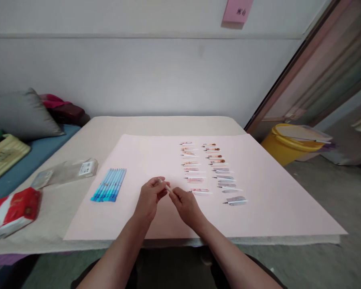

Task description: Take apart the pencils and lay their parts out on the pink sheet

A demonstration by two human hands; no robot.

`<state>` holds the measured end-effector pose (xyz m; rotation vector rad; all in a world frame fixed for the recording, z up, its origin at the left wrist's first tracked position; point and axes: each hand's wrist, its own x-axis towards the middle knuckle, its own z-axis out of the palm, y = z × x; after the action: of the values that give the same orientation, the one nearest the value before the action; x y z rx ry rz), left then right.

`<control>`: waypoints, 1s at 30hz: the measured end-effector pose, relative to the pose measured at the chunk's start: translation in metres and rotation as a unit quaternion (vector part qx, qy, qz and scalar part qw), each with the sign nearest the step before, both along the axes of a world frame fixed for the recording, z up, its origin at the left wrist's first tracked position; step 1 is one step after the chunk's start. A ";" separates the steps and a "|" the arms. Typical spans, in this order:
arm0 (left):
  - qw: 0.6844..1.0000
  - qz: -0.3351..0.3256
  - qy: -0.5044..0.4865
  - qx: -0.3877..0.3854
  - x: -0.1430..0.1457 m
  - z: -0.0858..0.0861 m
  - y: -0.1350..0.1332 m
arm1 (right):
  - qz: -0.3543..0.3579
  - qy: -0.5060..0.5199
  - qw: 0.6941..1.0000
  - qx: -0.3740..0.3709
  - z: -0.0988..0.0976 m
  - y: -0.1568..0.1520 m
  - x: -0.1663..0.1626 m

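Observation:
My left hand (150,196) and my right hand (185,202) meet over the pink sheet (258,192) near the table's front. Both pinch a thin pale stick (167,186), which looks like a pen part, one hand at each end. To the right lie two columns of taken-apart pen pieces (210,168) with thin white refills beside them. A row of blue pens (110,184) lies side by side to the left of my hands.
A clear plastic package (66,171) lies on the beige table (78,140) at left. A red-and-white tissue pack (12,210) sits at the table's left edge. A grey pillow (21,114) rests on the blue bed. A yellow bucket (285,146) stands on the floor at right.

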<state>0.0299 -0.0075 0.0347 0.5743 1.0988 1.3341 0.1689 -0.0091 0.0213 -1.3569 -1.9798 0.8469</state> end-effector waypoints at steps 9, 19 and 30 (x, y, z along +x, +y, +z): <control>0.999 -0.022 -0.041 0.017 -0.002 0.003 0.001 | -0.011 0.003 1.000 0.003 0.001 0.001 0.003; 0.999 -0.018 -0.033 0.005 -0.004 0.000 0.002 | -0.012 0.033 0.999 -0.021 0.001 0.001 0.004; 0.999 0.048 -0.020 0.017 -0.009 0.003 0.004 | -0.031 0.404 0.847 -0.344 0.004 0.010 0.009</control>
<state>0.0213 -0.0035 0.0378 0.5226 1.0835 1.4437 0.1783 0.0009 0.0255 -1.0892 -0.9827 1.8402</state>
